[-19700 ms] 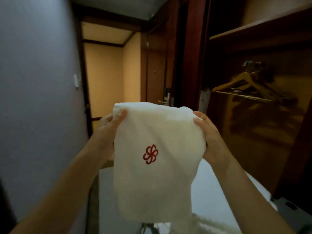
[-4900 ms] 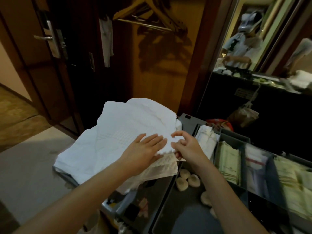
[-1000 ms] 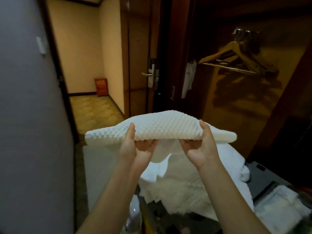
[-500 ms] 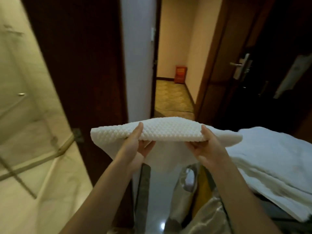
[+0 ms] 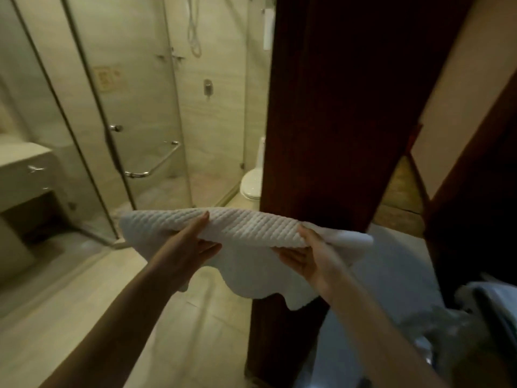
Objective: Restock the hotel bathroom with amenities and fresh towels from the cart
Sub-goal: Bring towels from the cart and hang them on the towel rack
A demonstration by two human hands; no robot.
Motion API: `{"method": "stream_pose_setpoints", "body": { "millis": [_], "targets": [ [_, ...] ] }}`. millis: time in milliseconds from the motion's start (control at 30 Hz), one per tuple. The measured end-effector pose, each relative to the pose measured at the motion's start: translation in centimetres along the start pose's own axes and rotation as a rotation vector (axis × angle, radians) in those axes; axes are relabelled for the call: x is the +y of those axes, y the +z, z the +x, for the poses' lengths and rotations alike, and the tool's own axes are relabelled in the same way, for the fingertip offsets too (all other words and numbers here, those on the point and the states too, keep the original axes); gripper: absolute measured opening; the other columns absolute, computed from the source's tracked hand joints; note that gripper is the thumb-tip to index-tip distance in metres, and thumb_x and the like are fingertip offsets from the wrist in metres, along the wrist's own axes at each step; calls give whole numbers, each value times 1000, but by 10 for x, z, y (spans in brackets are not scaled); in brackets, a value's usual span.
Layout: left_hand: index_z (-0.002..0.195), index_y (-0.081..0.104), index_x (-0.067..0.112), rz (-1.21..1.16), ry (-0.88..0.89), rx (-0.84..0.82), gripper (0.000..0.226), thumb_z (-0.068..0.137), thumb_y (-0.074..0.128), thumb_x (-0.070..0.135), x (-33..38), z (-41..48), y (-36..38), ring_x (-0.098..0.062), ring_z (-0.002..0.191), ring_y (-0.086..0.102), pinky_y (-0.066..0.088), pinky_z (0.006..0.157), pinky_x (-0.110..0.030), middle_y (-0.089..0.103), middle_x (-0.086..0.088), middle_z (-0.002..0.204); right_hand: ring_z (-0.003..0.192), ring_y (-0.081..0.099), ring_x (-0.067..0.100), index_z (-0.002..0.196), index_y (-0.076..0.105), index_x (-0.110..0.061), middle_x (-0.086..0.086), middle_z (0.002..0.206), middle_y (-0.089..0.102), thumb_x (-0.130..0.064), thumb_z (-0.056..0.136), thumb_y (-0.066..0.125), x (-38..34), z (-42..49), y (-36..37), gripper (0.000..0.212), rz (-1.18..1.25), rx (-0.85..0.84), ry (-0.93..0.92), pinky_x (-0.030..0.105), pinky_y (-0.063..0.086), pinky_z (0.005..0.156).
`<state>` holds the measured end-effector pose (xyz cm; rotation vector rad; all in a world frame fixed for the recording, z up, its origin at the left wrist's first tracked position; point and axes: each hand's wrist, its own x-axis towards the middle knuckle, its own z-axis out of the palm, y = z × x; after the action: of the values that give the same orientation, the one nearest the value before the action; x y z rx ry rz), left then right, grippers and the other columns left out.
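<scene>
A folded white towel (image 5: 246, 228) with a quilted weave lies across both my hands at chest height, its lower layer sagging beneath. My left hand (image 5: 184, 247) grips its left part, thumb on top and fingers underneath. My right hand (image 5: 310, 256) holds the right part the same way. The towel hangs in front of the bathroom doorway. A corner of the cart (image 5: 492, 312) with pale linen shows at the right edge.
A dark wooden door edge (image 5: 335, 121) stands just beyond the towel. Left of it is the bathroom: glass shower enclosure (image 5: 134, 113) with a chrome handle, a white toilet (image 5: 251, 183), a vanity counter (image 5: 25, 169) at far left, and a pale tiled floor (image 5: 84, 289).
My view has swung left from the corridor to the bathroom doorway. The shower and toilet are now visible. Both hands still hold the towel the same way; the cart's towel stack has slid out of view.
</scene>
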<state>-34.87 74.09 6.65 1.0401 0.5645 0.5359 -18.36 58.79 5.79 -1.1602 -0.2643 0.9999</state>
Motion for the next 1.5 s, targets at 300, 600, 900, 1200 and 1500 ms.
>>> {"method": "stream_pose_setpoints", "body": {
  "millis": [300, 600, 900, 1200, 1500],
  "targets": [
    [116, 51, 14, 73, 58, 278, 31, 92, 52, 33, 61, 27, -110, -21, 112, 55, 43, 100, -37, 54, -9, 126, 89, 65, 27, 107, 62, -7, 16, 98, 68, -24, 93, 52, 36, 112, 132, 24, 61, -33, 104, 35, 54, 76],
    [141, 30, 9, 39, 130, 503, 62, 89, 58, 30, 111, 83, -174, -28, 124, 47, 43, 99, -36, 44, -16, 140, 88, 64, 26, 97, 63, -8, 13, 95, 67, -23, 90, 57, 41, 200, 220, 17, 80, -56, 74, 33, 54, 70],
    [136, 36, 14, 93, 181, 471, 62, 85, 61, 37, 142, 212, -209, -22, 114, 53, 43, 98, -35, 50, -9, 133, 81, 61, 21, 105, 58, -8, 9, 89, 63, -28, 90, 55, 19, 320, 263, 25, 189, 19, 9, 30, 51, 67],
    [112, 54, 14, 60, 194, 366, 31, 87, 61, 32, 193, 377, -214, -14, 98, 60, 46, 86, -29, 64, 2, 102, 78, 57, 18, 93, 58, -12, 7, 86, 60, -27, 89, 54, -34, 463, 284, 16, 379, 54, 0, 27, 48, 65],
    [128, 50, 7, 110, 225, 199, 47, 88, 60, 30, 226, 532, -205, -14, 105, 59, 46, 87, -28, 62, -3, 118, 82, 60, 20, 97, 63, -13, 8, 88, 65, -34, 89, 53, -75, 566, 263, 24, 427, 40, -79, 29, 48, 70]
  ]
}}
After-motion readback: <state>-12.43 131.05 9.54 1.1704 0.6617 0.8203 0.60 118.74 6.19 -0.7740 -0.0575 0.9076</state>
